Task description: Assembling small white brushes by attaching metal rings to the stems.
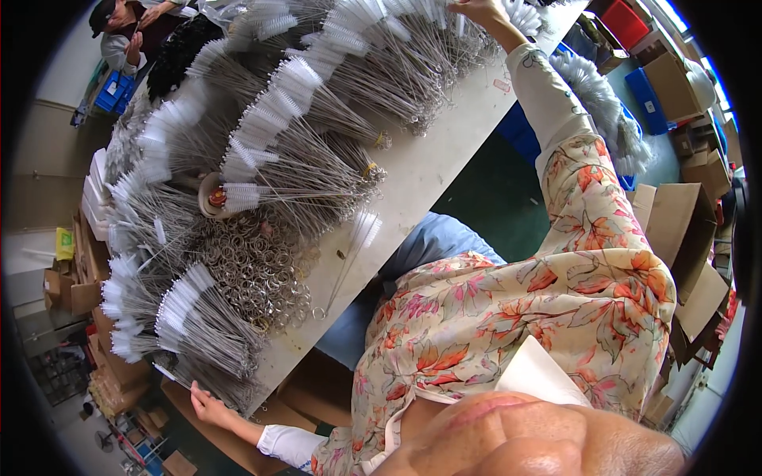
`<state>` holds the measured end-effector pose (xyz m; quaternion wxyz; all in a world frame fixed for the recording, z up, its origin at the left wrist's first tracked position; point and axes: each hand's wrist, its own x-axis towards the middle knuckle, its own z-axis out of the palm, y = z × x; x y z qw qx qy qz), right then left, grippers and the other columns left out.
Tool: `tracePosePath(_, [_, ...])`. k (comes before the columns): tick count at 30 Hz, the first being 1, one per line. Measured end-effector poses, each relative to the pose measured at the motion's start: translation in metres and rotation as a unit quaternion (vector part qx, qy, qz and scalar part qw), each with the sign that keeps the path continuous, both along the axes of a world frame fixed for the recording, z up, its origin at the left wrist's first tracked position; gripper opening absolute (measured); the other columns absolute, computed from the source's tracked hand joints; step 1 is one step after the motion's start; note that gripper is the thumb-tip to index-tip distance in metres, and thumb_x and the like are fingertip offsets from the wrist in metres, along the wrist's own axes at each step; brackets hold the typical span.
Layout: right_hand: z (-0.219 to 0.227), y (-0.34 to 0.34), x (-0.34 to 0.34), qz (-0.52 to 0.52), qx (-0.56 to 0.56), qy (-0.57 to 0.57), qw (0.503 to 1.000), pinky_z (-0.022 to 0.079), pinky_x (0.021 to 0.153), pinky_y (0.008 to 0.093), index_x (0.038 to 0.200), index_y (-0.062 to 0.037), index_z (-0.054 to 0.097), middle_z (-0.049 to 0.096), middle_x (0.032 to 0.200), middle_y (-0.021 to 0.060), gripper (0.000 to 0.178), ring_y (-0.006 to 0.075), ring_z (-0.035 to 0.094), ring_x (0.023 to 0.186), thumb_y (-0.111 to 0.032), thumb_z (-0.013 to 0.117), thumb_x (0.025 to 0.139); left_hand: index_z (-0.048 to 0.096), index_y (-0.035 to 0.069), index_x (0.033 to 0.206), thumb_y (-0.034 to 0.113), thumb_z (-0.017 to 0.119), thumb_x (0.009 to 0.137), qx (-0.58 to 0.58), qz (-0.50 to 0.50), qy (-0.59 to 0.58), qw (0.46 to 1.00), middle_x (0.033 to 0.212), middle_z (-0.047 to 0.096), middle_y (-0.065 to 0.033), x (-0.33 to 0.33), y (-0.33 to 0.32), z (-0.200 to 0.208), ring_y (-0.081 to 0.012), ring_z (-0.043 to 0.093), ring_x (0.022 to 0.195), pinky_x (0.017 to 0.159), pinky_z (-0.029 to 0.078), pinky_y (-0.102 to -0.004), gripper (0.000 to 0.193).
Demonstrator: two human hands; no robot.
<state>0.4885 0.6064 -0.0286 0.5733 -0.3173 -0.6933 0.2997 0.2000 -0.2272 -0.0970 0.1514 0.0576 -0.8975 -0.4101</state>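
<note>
At the lower left, my left hand (pixel 209 406) is beside the table edge with its fingers curled; what they hold, if anything, I cannot make out. A slim white piece (pixel 164 371) lies close to its fingertips. Nearest to it is a bundle of wire brushes (pixel 208 325) with white bristles and thin metal stems. My right hand (pixel 481 9) reaches to the far edge of the picture beside more brush heads, its fingers partly cut off. Between the hands lie a heap of metal rings (pixel 252 266) and a single brush (pixel 353 252).
Many brush bundles (pixel 270 119) cover the pale table (pixel 429 159). A round white container (pixel 211 195) stands among them. Another person (pixel 131 32) is at the far left. Cardboard boxes (pixel 686 230), blue bins (pixel 647 99) and more brushes (pixel 599 99) stand to the right.
</note>
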Motion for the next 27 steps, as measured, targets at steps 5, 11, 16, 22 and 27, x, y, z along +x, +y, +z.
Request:
tracePosePath(5, [-0.013, 0.011, 0.000, -0.076, 0.080, -0.085, 0.990, 0.047, 0.053, 0.0323, 0.085, -0.0095, 0.062, 0.056, 0.068, 0.0042, 0.015, 0.0178, 0.053, 0.054, -0.023, 0.056, 0.082, 0.065, 0.005, 0.105, 0.027, 0.051, 0.094, 0.088, -0.028, -0.014, 0.996, 0.069, 0.042, 0.0051, 0.020, 0.017, 0.006, -0.0023, 0.029, 0.050, 0.041, 0.021, -0.0199, 0.029])
tracePosePath(11, [-0.015, 0.037, -0.015, -0.158, 0.185, -0.183, 0.953, 0.047, 0.053, 0.0340, 0.085, -0.0102, 0.062, 0.057, 0.070, 0.0053, 0.015, 0.0197, 0.053, 0.054, -0.023, 0.057, 0.081, 0.060, -0.002, 0.110, 0.026, 0.056, 0.092, 0.285, -0.054, 0.078, 0.954, 0.072, 0.046, 0.0053, 0.038, 0.041, 0.015, -0.0022, 0.033, 0.054, 0.046, 0.026, -0.0161, 0.034])
tracePosePath(16, [0.068, 0.116, -0.008, 0.608, 0.222, 0.117, 0.753, 0.047, 0.066, 0.0312, 0.092, -0.0109, 0.058, 0.058, 0.093, 0.0035, 0.015, 0.0168, 0.055, 0.084, -0.024, 0.051, 0.087, 0.061, -0.006, 0.105, 0.022, 0.050, 0.094, 0.298, -0.155, 0.092, 0.938, 0.069, 0.041, 0.0036, 0.076, 0.125, 0.045, -0.0032, 0.027, 0.051, 0.043, 0.019, -0.0177, 0.031])
tracePosePath(22, [0.047, -0.296, -0.084, 0.611, -0.225, 0.122, 0.749, 0.047, 0.066, 0.0283, 0.098, -0.0026, 0.060, 0.061, 0.089, 0.0046, 0.019, 0.0117, 0.056, 0.080, -0.019, 0.055, 0.090, 0.055, -0.006, 0.115, 0.002, 0.046, 0.090, 0.290, -0.363, 0.084, 0.882, 0.067, 0.053, -0.0026, 0.147, 0.250, 0.064, -0.0049, 0.043, 0.049, 0.041, 0.035, -0.0184, 0.028])
tracePosePath(27, [0.001, -0.409, -0.099, 0.642, -0.218, -0.090, 0.729, 0.044, 0.083, 0.0274, 0.116, -0.0018, 0.050, 0.057, 0.102, 0.0027, 0.028, 0.0133, 0.053, 0.099, -0.018, 0.052, 0.093, 0.058, -0.002, 0.104, 0.002, 0.057, 0.088, 0.221, -0.435, 0.214, 0.846, 0.083, 0.060, -0.0039, 0.132, 0.311, 0.033, -0.0081, 0.056, 0.061, 0.057, 0.047, -0.0216, 0.017])
